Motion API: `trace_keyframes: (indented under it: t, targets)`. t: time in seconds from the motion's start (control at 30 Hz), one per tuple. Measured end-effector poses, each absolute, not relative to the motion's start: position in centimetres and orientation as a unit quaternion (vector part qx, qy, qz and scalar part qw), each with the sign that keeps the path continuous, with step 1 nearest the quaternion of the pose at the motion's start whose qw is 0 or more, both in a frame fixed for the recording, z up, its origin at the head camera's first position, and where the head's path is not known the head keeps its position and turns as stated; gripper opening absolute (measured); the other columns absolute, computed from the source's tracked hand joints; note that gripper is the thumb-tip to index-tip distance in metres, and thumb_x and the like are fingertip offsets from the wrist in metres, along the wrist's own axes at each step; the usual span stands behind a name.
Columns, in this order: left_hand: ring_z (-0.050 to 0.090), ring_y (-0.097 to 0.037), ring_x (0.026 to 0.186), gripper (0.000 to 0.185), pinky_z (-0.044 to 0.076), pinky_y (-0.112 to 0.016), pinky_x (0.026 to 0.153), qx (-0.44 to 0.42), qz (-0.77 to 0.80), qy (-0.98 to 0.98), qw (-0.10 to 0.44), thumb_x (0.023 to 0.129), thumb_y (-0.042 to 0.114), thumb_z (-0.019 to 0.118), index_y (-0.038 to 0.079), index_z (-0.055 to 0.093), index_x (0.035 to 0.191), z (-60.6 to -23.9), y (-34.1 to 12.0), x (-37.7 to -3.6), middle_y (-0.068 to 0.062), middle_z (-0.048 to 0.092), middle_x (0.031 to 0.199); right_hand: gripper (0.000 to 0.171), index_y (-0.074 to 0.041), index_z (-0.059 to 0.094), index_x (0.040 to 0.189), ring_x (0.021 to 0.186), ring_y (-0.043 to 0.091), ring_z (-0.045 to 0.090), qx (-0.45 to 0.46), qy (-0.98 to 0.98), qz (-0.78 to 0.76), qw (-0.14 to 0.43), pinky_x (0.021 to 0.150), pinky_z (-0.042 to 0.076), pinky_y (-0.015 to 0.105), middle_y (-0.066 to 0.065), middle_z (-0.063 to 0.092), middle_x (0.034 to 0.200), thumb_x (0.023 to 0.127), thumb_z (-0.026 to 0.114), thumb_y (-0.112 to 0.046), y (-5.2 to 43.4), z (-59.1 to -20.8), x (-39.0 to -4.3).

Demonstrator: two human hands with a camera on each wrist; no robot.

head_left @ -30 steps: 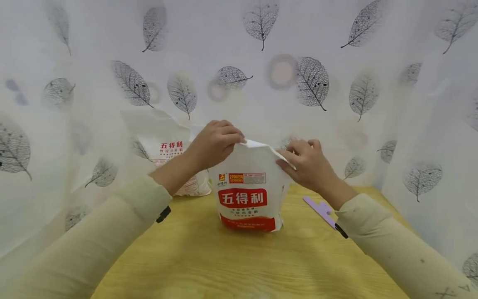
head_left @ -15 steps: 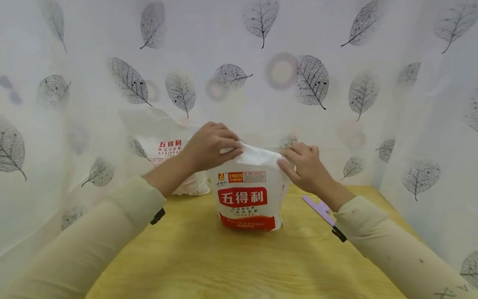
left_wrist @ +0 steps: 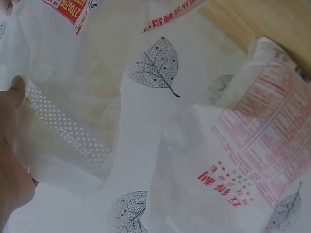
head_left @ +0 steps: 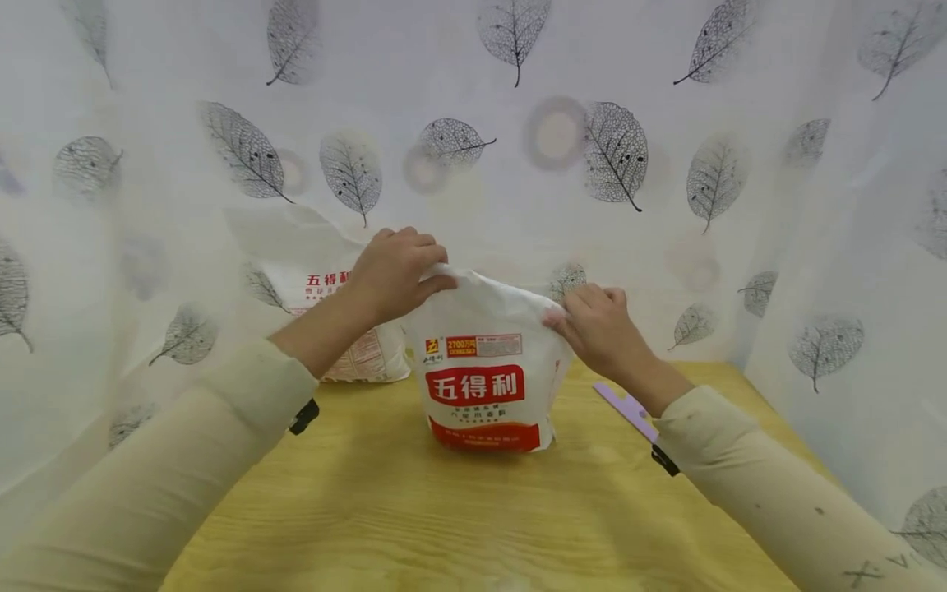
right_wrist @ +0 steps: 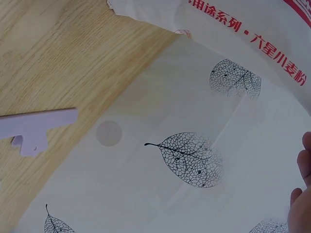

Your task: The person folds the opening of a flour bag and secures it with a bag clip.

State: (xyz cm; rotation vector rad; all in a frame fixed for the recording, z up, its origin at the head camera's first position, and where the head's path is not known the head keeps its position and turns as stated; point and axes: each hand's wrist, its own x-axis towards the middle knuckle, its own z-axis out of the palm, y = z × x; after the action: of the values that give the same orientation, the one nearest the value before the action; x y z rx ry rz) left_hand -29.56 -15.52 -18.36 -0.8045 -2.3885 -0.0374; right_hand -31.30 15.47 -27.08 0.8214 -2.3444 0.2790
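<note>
The white flour bag with the red label [head_left: 484, 370] stood upright at the centre of the wooden table [head_left: 459, 518]; its top edge was folded and gathered between both hands. The left hand [head_left: 392, 271] sat at 11 o'clock of the bag, fingers curled over the crumpled top corner and pinching it; the left wrist view showed the thumb [left_wrist: 14, 92] against the dotted seal strip [left_wrist: 68, 128]. The right hand [head_left: 595, 325] sat at 2 o'clock, fingers bent and pinching the opposite top corner. A 2nd flour bag [head_left: 348, 329] lay behind at 10 o'clock, against the leaf-print curtain [head_left: 666, 123]; a lilac sealing clip [head_left: 625, 407] lay on the table at 3 o'clock, near the right forearm. Judgement: the fold would hold best if both pinches stayed level and taut across the seal strip, with air pressed out first; uneven tension risked tipping the bag.
</note>
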Motion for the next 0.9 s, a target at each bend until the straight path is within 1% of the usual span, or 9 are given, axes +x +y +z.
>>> trace_keyframes:
  t: [0.1,0.23,0.3,0.37,0.47,0.57,0.7,0.8,0.9]
  targets:
    - [0.06,-0.026,0.088,0.027,0.047,-0.043,0.082,-0.319,-0.03,-0.895,0.311,0.092,0.037,0.07,0.01,0.071,0.098,-18.3,-15.6,-29.7,-0.004,0.071,0.093,0.028,-0.009,0.056,0.092,0.1,0.031,0.054,0.316,-0.883,0.121,0.325,0.09,0.031,0.054,0.009,0.062,0.095,0.105,0.05,-0.034,16.2,-27.4,-31.3]
    - [0.06,-0.027,0.088,0.026,0.047,-0.043,0.083,-0.328,-0.045,-0.889,0.317,0.092,0.033,0.072,0.008,0.072,0.1,-18.6,-15.8,-29.8,-0.006,0.072,0.096,0.037,-0.009,0.061,0.096,0.1,0.031,0.056,0.308,-0.883,0.133,0.328,0.088,0.031,0.055,0.01,0.067,0.101,0.108,0.038,-0.036,17.9,-28.5,-31.4]
    - [0.06,-0.027,0.09,0.025,0.047,-0.044,0.085,-0.333,-0.055,-0.886,0.319,0.091,0.032,0.073,0.008,0.073,0.1,-18.7,-15.8,-29.8,-0.006,0.072,0.097,0.038,-0.009,0.063,0.098,0.101,0.031,0.057,0.294,-0.891,0.13,0.32,0.087,0.031,0.055,0.01,0.068,0.103,0.108,0.037,-0.035,18.9,-29.2,-31.5]
    - [0.059,-0.027,0.091,0.023,0.046,-0.045,0.088,-0.339,-0.062,-0.882,0.321,0.091,0.03,0.073,0.009,0.074,0.1,-18.8,-15.7,-29.9,-0.006,0.073,0.098,0.037,-0.009,0.065,0.1,0.102,0.032,0.058,0.269,-0.907,0.121,0.3,0.087,0.032,0.056,0.01,0.068,0.103,0.108,0.038,-0.034,20.0,-29.8,-31.6]
    - [0.059,-0.027,0.094,0.022,0.043,-0.047,0.094,-0.345,-0.066,-0.88,0.32,0.091,0.029,0.073,0.01,0.074,0.101,-18.9,-15.5,-29.9,-0.005,0.073,0.101,0.037,-0.009,0.065,0.103,0.103,0.034,0.059,0.223,-0.939,0.099,0.244,0.087,0.033,0.059,0.011,0.068,0.105,0.108,0.041,-0.037,21.5,-30.8,-31.8]
    - [0.059,-0.026,0.098,0.021,0.041,-0.049,0.098,-0.343,-0.062,-0.883,0.315,0.092,0.029,0.072,0.011,0.073,0.103,-19.0,-15.4,-29.8,-0.005,0.073,0.104,0.04,-0.007,0.065,0.107,0.103,0.035,0.059,0.173,-0.968,0.085,0.161,0.086,0.033,0.063,0.014,0.067,0.109,0.106,0.045,-0.042,22.9,-32.1,-32.1]
    - [0.058,-0.026,0.101,0.021,0.038,-0.051,0.1,-0.336,-0.061,-0.887,0.311,0.092,0.029,0.072,0.011,0.073,0.104,-19.1,-15.5,-29.4,-0.005,0.073,0.105,0.046,-0.004,0.063,0.118,0.109,0.041,0.059,0.124,-0.988,0.07,0.06,0.087,0.033,0.069,0.019,0.064,0.12,0.104,0.047,-0.044,24.4,-34.4,-32.5]
    - [0.058,-0.026,0.102,0.02,0.037,-0.052,0.101,-0.338,-0.063,-0.884,0.316,0.092,0.028,0.073,0.012,0.073,0.104,-19.3,-15.7,-29.4,-0.004,0.073,0.106,0.053,0.001,0.059,0.128,0.117,0.047,0.054,0.099,-0.993,0.06,0.018,0.088,0.033,0.071,0.025,0.059,0.129,0.104,0.046,-0.044,25.3,-36.0,-32.6]
    - [0.058,-0.025,0.102,0.019,0.037,-0.052,0.101,-0.342,-0.063,-0.879,0.325,0.091,0.027,0.073,0.013,0.074,0.104,-19.4,-15.7,-29.4,-0.003,0.073,0.106,0.059,0.005,0.053,0.135,0.122,0.053,0.048,0.074,-0.996,0.052,-0.001,0.091,0.031,0.074,0.032,0.052,0.135,0.104,0.045,-0.044,26.0,-37.1,-32.7]
